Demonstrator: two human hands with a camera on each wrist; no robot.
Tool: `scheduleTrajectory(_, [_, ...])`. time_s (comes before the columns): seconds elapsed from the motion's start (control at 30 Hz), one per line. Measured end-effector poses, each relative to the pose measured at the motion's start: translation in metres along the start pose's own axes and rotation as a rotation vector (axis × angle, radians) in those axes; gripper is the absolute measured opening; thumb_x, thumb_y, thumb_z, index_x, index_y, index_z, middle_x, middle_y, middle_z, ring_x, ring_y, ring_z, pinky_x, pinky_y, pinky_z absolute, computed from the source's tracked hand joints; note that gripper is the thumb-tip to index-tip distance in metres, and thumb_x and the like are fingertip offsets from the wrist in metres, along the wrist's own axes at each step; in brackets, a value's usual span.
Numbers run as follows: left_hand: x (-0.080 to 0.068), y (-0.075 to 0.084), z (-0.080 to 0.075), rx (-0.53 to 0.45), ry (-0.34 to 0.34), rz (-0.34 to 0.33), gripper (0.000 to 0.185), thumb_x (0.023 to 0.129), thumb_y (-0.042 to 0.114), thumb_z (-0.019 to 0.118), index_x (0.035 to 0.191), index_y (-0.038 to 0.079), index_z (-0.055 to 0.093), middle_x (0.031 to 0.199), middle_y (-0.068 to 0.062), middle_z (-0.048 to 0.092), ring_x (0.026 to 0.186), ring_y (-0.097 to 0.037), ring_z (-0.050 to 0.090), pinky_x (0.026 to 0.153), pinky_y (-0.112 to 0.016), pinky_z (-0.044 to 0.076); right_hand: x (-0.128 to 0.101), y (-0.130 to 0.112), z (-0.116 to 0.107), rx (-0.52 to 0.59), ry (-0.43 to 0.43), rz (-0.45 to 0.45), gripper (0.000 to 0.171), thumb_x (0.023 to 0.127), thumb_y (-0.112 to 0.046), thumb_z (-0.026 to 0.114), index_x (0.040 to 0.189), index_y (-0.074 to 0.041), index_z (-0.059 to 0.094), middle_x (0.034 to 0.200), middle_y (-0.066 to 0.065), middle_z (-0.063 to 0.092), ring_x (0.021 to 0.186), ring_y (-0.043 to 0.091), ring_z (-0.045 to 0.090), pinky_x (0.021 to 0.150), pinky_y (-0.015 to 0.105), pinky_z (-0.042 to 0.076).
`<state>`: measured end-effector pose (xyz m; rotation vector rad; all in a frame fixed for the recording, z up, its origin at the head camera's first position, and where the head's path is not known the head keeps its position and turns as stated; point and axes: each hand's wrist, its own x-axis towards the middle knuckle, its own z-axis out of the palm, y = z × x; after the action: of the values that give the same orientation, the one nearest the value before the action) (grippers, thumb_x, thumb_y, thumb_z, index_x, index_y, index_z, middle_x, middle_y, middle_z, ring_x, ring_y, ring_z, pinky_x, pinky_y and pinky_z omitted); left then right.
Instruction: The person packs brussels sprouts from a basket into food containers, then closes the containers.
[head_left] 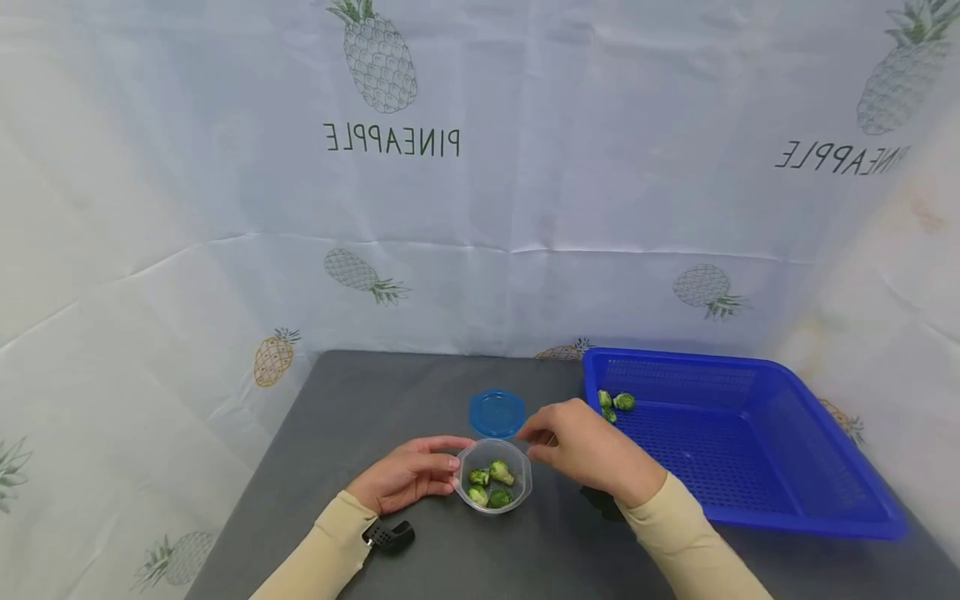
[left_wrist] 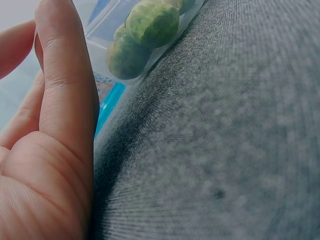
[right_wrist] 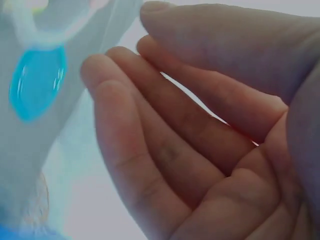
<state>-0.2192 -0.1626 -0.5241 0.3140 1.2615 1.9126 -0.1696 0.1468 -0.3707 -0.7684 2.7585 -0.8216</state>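
Small clear plastic cup (head_left: 492,483) of green Brussels sprouts (head_left: 491,486), set on grey felt-like tabletop (head_left: 420,392) between both hands. Left hand (head_left: 408,477) lying on its edge, fingers straight against the cup's wall, apparently to steady it. Right hand (head_left: 585,450) at the far rim, fingers loosely extended, empty by the wrist view. Round blue plastic lid (head_left: 496,413) just behind. Blue perforated plastic basket (head_left: 750,500) to the right, holding more sprouts (head_left: 617,402).
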Motion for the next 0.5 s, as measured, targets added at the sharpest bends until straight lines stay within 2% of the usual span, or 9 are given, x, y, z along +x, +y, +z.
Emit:
scheduleTrajectory(0.2, [-0.002, -0.001, -0.001, -0.023, -0.034, 0.016, 0.048, 0.111, 0.002, 0.054, 0.159, 0.005, 0.051, 0.107, -0.003, 0.074, 0.092, -0.01, 0.074, 0.086, -0.023, 0.065, -0.006, 0.029, -0.038, -0.069, 0.047, 0.069, 0.019, 0.099, -0.011, 0.078, 0.118, -0.014, 0.083, 0.109, 0.0, 0.081, 0.095, 0.01, 0.075, 0.082, 0.032, 0.065])
scheduleTrajectory(0.37, [-0.002, -0.001, -0.001, -0.036, -0.041, 0.022, 0.047, 0.112, 0.001, 0.053, 0.158, 0.005, 0.052, 0.106, -0.003, 0.074, 0.091, -0.01, 0.074, 0.085, -0.023, 0.065, -0.011, 0.071, -0.063, -0.073, 0.059, 0.146, 0.02, 0.102, -0.014, 0.075, 0.121, -0.013, 0.082, 0.113, 0.002, 0.081, 0.099, 0.016, 0.077, 0.087, 0.042, 0.066])
scheduleTrajectory(0.5, [-0.002, -0.001, 0.0, -0.044, -0.048, 0.022, 0.046, 0.112, 0.0, 0.052, 0.157, 0.006, 0.053, 0.106, -0.003, 0.075, 0.091, -0.01, 0.074, 0.085, -0.023, 0.065, -0.015, 0.107, -0.075, -0.079, 0.059, 0.197, 0.022, 0.104, -0.016, 0.073, 0.123, -0.011, 0.081, 0.118, 0.007, 0.081, 0.104, 0.023, 0.077, 0.09, 0.048, 0.065])
